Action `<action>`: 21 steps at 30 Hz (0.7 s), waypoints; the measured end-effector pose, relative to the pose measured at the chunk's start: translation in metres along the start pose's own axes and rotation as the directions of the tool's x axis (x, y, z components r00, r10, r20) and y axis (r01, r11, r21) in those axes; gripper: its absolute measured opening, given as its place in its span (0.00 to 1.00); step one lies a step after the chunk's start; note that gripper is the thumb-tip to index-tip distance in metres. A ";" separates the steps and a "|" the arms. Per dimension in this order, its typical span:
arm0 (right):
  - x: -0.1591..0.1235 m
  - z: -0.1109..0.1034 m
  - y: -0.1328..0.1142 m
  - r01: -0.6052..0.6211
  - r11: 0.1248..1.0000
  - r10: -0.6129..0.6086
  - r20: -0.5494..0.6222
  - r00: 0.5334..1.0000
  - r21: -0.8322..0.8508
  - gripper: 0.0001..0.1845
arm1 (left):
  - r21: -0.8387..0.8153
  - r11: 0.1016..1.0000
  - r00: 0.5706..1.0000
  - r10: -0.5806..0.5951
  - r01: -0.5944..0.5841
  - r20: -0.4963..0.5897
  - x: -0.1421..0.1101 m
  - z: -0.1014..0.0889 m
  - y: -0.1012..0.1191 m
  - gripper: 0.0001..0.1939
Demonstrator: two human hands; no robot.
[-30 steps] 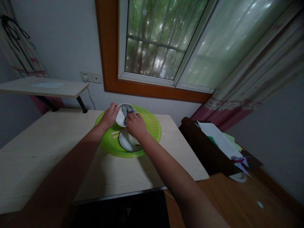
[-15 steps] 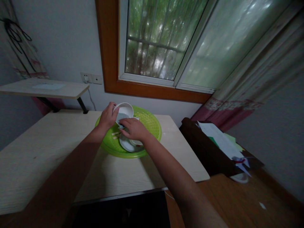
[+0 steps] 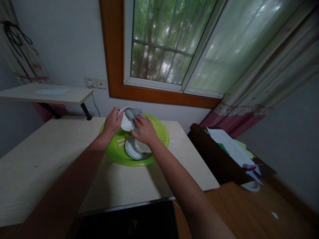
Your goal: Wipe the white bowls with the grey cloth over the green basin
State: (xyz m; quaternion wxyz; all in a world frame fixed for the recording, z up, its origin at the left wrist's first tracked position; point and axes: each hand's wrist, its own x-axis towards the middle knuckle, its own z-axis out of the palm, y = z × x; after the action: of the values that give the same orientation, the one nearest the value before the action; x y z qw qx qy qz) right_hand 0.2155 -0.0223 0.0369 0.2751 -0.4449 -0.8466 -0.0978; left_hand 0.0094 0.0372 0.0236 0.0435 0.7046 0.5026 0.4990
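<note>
My left hand (image 3: 113, 122) grips a white bowl (image 3: 126, 124) by its left rim, tilted with its inside facing me. In my right hand (image 3: 144, 128) is a grey cloth (image 3: 133, 113), pressed against the bowl's inner side near the upper right rim. Both hands are above a green plastic basket (image 3: 117, 156). Inside it, a second white bowl (image 3: 141, 148) rests on a white plate (image 3: 131, 151), partly covered by my right hand. Chopsticks (image 3: 121, 142) lie to the left of the plate.
The basket stands on a pale wooden table (image 3: 62, 149). A raised shelf (image 3: 50, 94) with a paper on it is at the back left. Beyond are a wall and a window (image 3: 164, 43). A dark brown piece of furniture (image 3: 211, 152) holding papers (image 3: 226, 146) sits to the right.
My right hand has moved the grey cloth from the bowl's lower inside up to its upper right rim. The bowl has turned slightly in my left hand.
</note>
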 end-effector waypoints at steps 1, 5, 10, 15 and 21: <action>0.000 -0.001 0.001 -0.018 1.000 0.019 -0.039 0.999 0.023 0.30 | -0.006 1.000 1.000 -0.012 0.012 0.000 0.000 -0.001 0.000 0.20; 0.001 -0.007 0.010 -0.114 0.977 0.150 -0.203 0.968 0.179 0.20 | -0.012 0.999 0.999 -0.047 0.047 0.014 0.000 -0.003 0.003 0.21; 0.003 -0.007 0.021 -0.181 0.934 0.284 -0.332 0.900 0.307 0.19 | -0.038 0.997 0.998 -0.068 0.068 0.002 0.000 -0.004 0.005 0.22; 0.005 -0.002 0.029 -0.219 0.927 0.337 -0.418 0.843 0.306 0.18 | -0.180 0.968 0.984 -0.180 0.176 -0.006 0.001 -0.001 0.000 0.26; 0.006 0.003 0.038 -0.306 0.881 0.447 -0.425 0.787 0.360 0.15 | -0.330 0.929 0.985 -0.156 0.169 0.067 -0.001 0.001 -0.005 0.25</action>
State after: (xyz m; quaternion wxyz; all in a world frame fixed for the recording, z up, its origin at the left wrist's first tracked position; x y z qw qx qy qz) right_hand 0.2425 0.0056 0.0353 0.5553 -0.5237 -0.6451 -0.0339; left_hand 0.0071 0.0394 0.0193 0.2136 0.6526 0.4662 0.5578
